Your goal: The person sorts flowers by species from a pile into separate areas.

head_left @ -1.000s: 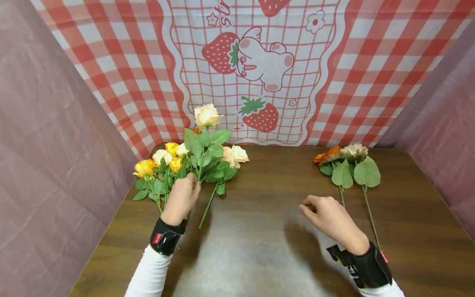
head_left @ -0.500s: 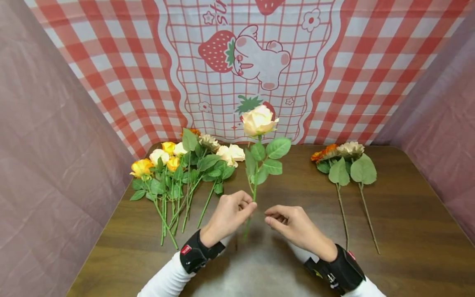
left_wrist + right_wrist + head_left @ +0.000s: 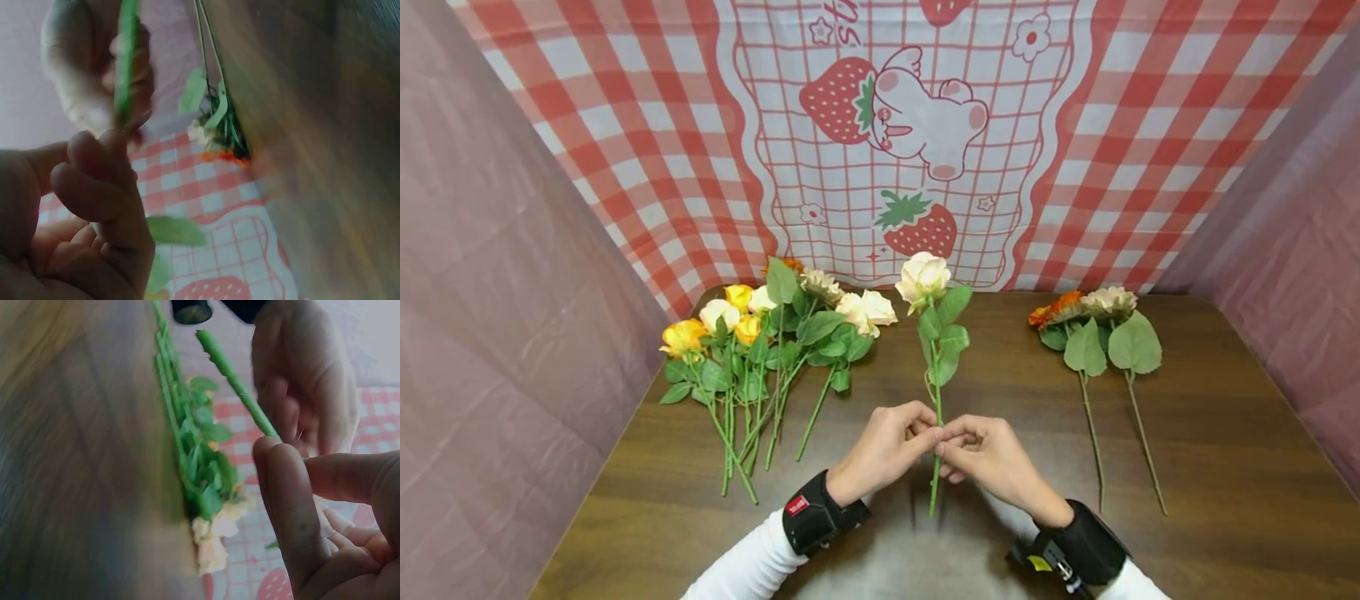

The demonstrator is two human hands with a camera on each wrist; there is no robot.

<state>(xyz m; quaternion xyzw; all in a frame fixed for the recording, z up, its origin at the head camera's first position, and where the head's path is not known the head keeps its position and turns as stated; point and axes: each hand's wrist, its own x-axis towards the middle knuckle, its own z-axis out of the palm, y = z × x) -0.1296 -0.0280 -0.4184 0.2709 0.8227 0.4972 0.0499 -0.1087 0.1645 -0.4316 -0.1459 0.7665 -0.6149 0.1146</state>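
Note:
A cream rose [image 3: 922, 279] with green leaves stands upright above the middle of the table. My left hand [image 3: 876, 450] pinches its stem between thumb and fingers. From the other side my right hand [image 3: 1003, 467] also pinches the stem, the fingertips of both hands meeting there. Below the fingers the lower stem end [image 3: 237, 384] sticks out, bare of leaves, in the right wrist view. In the left wrist view that green stem [image 3: 127, 56] passes in front of the right hand's fingers.
Several yellow, cream and orange flowers [image 3: 748, 329] lie bunched on the left of the wooden table [image 3: 992, 358]. At the right lie a few orange and beige flowers [image 3: 1108, 304] with long stems. A checked strawberry cloth [image 3: 917, 108] hangs behind.
My left hand has lifted the cream rose from the left bunch and carried it to the middle. My right hand has moved left and now pinches the stem too.

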